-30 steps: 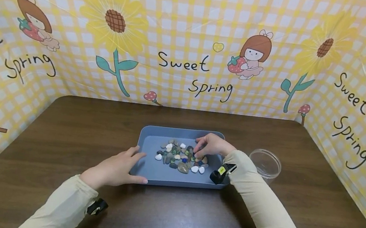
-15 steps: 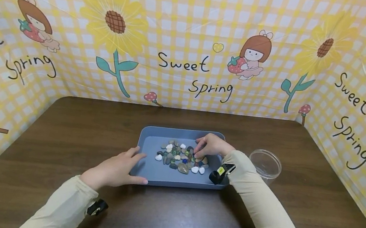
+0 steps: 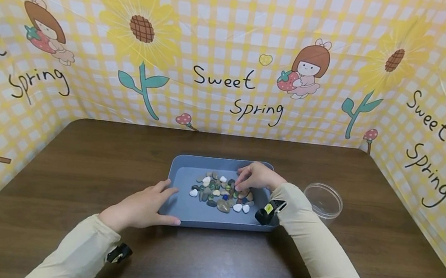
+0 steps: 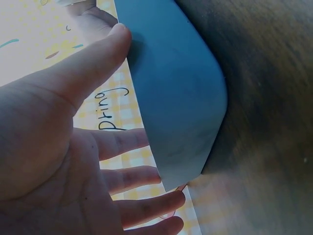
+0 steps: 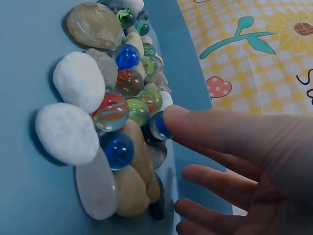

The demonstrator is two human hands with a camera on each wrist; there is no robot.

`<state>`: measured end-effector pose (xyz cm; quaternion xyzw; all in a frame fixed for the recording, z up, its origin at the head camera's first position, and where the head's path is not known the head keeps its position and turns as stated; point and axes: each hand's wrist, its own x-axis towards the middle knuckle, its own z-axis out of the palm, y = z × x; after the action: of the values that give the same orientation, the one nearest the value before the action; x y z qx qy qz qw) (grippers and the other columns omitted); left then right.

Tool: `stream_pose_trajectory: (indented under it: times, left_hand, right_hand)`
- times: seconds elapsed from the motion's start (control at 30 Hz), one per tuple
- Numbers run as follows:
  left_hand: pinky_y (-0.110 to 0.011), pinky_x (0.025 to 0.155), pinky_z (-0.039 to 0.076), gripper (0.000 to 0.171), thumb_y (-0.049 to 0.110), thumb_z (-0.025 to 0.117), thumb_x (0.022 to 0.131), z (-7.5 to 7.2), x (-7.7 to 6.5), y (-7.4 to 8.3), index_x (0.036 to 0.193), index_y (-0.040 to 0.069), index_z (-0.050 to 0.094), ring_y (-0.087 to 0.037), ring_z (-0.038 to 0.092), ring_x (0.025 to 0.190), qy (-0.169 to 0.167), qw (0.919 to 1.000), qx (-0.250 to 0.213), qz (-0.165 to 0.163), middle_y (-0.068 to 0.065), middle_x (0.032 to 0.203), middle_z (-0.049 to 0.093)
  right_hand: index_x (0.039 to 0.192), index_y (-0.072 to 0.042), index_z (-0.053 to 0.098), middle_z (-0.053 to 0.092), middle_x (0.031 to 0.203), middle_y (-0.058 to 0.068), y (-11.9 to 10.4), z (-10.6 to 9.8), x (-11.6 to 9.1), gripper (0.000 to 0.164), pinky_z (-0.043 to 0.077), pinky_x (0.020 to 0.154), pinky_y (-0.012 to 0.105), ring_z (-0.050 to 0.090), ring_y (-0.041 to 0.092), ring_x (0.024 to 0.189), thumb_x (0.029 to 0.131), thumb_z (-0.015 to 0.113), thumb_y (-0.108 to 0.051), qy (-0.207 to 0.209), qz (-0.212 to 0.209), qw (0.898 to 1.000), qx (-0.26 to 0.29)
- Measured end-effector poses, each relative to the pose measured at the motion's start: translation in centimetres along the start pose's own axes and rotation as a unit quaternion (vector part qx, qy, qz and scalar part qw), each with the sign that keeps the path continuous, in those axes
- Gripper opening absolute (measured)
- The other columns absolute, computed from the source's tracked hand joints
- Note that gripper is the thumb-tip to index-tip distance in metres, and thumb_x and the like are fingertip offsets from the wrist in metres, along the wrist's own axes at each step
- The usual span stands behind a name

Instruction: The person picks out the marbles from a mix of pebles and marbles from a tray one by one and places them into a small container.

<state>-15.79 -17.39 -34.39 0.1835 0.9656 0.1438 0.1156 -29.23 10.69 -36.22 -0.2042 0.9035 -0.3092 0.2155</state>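
Brown tabletop (image 3: 211,272); hands: left (image 3: 142,207) spread, touching blue tray (image 3: 198,215); right (image 3: 259,176) pinching blue marble (image 5: 159,127) among stones (image 5: 78,82).

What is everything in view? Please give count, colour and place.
Table: one, brown, under tray.
Tray: one, blue-grey, on table.
Stones: many, white to grey and tan, in tray.
Marbles: several, blue, green, red, among stones.
Container: one, clear, right of tray.
Cloth: seemingly one, yellow-white, behind and beside table.
Sleeves: two, cream, lower left and right.
Wrist cameras: two, black, near sleeve ends.
Left hand: one, bare, at tray's left end.
Right hand: one, bare, over tray, pinching blue marble.
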Motion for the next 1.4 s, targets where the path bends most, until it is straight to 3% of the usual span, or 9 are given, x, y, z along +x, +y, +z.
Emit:
stream_pose_trajectory:
  times: [0.3, 0.67, 1.0, 1.4]
  left_hand:
    - [-0.058, 0.098, 0.04, 0.082, 0.055, 0.065, 0.079, -0.1, 0.0, 0.0, 0.138, 0.002, 0.043, -0.047, 0.039, 0.129, 0.0, 1.0, 0.001, -0.003, -0.029, 0.146, 0.03]
    - [-0.059, 0.099, 0.039, 0.082, 0.055, 0.065, 0.079, -0.1, 0.2, -0.1, 0.139, 0.003, 0.042, -0.047, 0.039, 0.13, -0.004, 1.0, 0.0, -0.004, -0.029, 0.147, 0.029]
    - [-0.059, 0.097, 0.04, 0.083, 0.056, 0.065, 0.079, -0.2, 0.1, -0.1, 0.139, 0.003, 0.041, -0.047, 0.039, 0.129, -0.006, 1.0, -0.001, -0.004, -0.029, 0.147, 0.029]
    - [-0.058, 0.097, 0.04, 0.084, 0.056, 0.065, 0.079, 0.0, 0.2, -0.2, 0.139, 0.003, 0.042, -0.047, 0.039, 0.129, -0.005, 1.0, -0.002, -0.001, -0.03, 0.146, 0.029]
  right_hand:
    - [0.088, -0.007, 0.075, 0.049, 0.14, 0.014, -0.4, -0.9, -0.3, 0.012, 0.033, 0.11, 0.046, 0.039, 0.032, 0.136, 0.079, 0.074, -0.015, 0.012, -0.014, 1.0, -0.009]
    - [0.097, -0.006, 0.074, 0.044, 0.144, 0.013, -0.7, -1.9, -1.0, 0.019, 0.032, 0.11, 0.047, 0.035, 0.029, 0.139, 0.083, 0.071, -0.018, -0.007, -0.048, 0.998, 0.038]
    - [0.102, -0.005, 0.072, 0.044, 0.145, 0.011, -1.3, -2.1, -1.6, 0.023, 0.033, 0.109, 0.047, 0.035, 0.028, 0.139, 0.083, 0.07, -0.018, -0.005, -0.044, 0.997, 0.064]
    - [0.098, -0.008, 0.074, 0.048, 0.142, 0.01, -1.4, -2.6, -2.7, 0.021, 0.035, 0.107, 0.048, 0.036, 0.028, 0.138, 0.082, 0.072, -0.02, 0.025, -0.038, 0.997, 0.068]
